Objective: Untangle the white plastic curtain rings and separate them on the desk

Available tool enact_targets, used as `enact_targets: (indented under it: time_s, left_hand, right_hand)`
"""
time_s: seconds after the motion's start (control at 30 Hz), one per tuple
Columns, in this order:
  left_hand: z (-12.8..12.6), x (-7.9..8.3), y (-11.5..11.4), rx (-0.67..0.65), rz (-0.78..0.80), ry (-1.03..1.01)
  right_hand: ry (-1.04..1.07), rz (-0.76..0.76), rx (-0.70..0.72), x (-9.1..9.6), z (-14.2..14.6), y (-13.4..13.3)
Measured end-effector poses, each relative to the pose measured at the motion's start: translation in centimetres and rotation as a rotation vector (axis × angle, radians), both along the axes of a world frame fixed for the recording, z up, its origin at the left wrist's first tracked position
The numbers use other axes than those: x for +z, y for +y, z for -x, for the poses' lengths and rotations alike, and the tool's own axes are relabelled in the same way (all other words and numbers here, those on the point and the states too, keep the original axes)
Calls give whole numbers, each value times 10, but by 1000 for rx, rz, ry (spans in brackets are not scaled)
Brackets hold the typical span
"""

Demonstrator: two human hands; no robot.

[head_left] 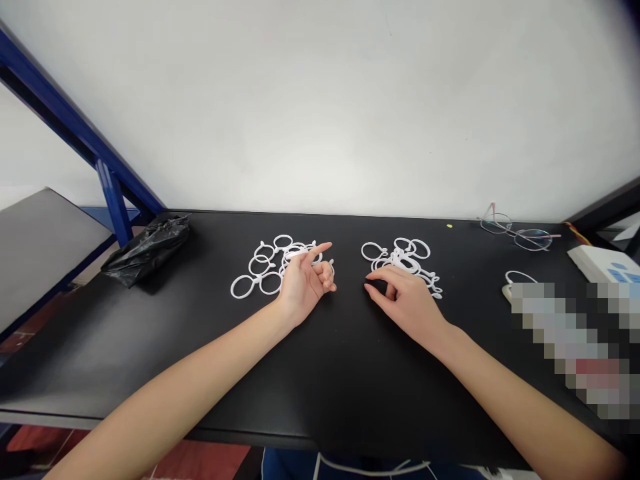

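Observation:
Two heaps of white plastic rings lie on a black table (320, 373). The left heap (263, 270) spreads out beside my left hand (306, 280). That hand has its index finger stretched out and the other fingers curled, with a white ring held against the fingers. My right hand (404, 297) rests palm down at the near edge of the right heap (407, 260). Its fingers are bent and its fingertips touch the table, with nothing visibly between them.
A crumpled black plastic bag (147, 250) lies at the table's left end. A pair of glasses (517, 232) sits at the back right, near a white box (605, 263). A blue metal frame (107, 190) rises at the left; a white wall stands behind.

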State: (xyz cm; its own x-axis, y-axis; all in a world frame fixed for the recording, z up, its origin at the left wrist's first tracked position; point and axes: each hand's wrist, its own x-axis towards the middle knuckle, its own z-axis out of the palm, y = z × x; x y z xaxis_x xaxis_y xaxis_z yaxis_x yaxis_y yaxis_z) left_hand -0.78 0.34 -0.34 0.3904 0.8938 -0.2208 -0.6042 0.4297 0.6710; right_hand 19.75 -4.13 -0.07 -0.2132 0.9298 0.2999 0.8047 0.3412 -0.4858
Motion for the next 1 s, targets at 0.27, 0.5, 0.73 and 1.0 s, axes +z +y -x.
enact_targets:
  time_s: [0.27,0.5,0.73,1.0]
  left_hand:
    - [0,1,0,3,4,1]
    - [0,0,0,3,8,-10]
    - [-1,2,-1,3,14,-5]
    - [0,1,-1,-3,5,-2]
  right_hand:
    - [60,-29,118,-4,2,-1]
    - [17,4,169,-3,1,-2]
    - [-44,33,440,1,2,-5]
    - [-95,62,455,3,2,-5]
